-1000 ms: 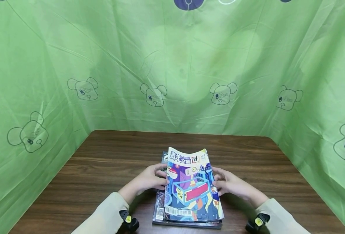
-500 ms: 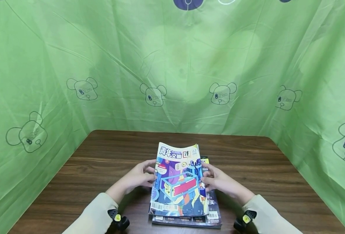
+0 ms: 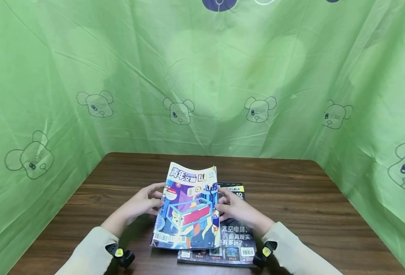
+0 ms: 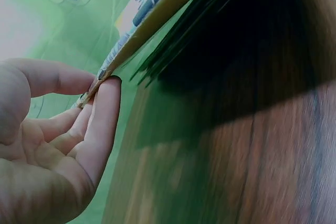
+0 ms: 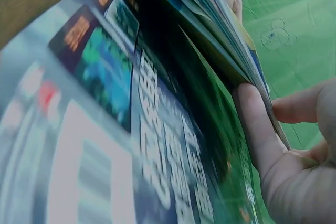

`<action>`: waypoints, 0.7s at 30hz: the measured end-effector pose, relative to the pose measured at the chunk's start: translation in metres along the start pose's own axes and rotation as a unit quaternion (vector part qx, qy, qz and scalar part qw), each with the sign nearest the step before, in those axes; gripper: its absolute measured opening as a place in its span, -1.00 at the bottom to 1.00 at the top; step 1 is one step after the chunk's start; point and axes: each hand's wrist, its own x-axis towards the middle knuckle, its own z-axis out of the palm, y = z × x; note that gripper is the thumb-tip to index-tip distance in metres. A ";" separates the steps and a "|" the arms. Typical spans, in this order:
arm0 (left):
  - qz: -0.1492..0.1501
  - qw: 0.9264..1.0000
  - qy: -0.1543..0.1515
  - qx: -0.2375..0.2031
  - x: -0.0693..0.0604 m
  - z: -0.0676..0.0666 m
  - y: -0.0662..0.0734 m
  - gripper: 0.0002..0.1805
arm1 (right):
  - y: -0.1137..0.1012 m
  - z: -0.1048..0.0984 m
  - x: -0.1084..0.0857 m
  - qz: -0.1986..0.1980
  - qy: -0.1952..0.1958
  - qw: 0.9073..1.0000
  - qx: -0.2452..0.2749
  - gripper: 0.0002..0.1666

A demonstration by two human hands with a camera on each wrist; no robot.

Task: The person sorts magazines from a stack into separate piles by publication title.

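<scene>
Paper in both hands: left hand (image 3: 141, 202) pinches the colourful magazine (image 3: 190, 214) at 9 o'clock, right hand (image 3: 237, 211) at 3 | held above, partly overlapping, the dark magazine (image 3: 235, 243), which lies toward 4 o'clock on the table (image 3: 292, 191) | risk: floppy, it could sag or slip if either pinch loosens

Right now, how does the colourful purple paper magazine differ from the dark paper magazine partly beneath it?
The colourful magazine is held by left hand and right hand; the dark magazine lies on the brown wooden table. The colourful magazine's top is mostly white; the dark magazine's top has a yellow strip. Both covers show printed characters.
</scene>
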 end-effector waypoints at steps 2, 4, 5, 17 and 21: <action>-0.003 1.000 0.003 0.005 -0.003 -0.006 -0.001 -0.25 | -0.001 0.007 0.005 0.002 -0.001 1.000 0.005 -0.11; -0.007 1.000 0.010 0.012 -0.005 -0.013 -0.002 -0.25 | -0.002 0.013 0.010 0.002 0.000 1.000 0.008 -0.11; -0.009 1.000 0.013 0.014 -0.005 -0.016 -0.002 -0.25 | -0.003 0.016 0.013 0.002 0.000 1.000 0.007 -0.11; -0.015 0.999 0.035 0.035 -0.014 -0.054 -0.003 -0.20 | -0.009 0.048 0.046 -0.015 -0.004 1.000 0.014 -0.12; -0.023 0.997 0.057 0.055 -0.016 -0.064 -0.005 -0.21 | -0.011 0.059 0.057 -0.018 -0.002 0.999 0.027 -0.12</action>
